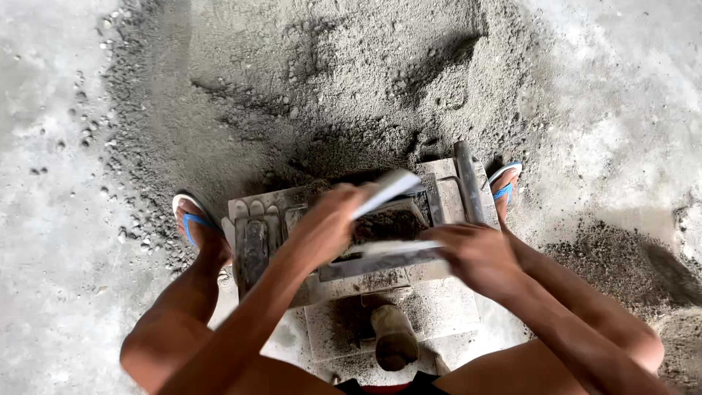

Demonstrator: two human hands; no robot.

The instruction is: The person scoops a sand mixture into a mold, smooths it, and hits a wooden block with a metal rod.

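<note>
A grey metal block mould (257,219) sits on the ground between my feet, its middle cavity filled with dark damp sand mix (386,224). My left hand (329,219) is shut on a flat pale scraper blade (389,186) that angles up to the right over the cavity. My right hand (477,256) grips a second flat pale strip (391,248) lying along the near edge of the cavity. Both hands are blurred. A thick round handle (393,336) stands up from the mould's near side.
A big heap of grey sand mix (344,80) lies beyond the mould. A metal bar (468,179) rests along the mould's right side. My feet in blue sandals (191,219) (504,183) flank the mould. A smaller dark sand patch (629,263) lies at right on the concrete floor.
</note>
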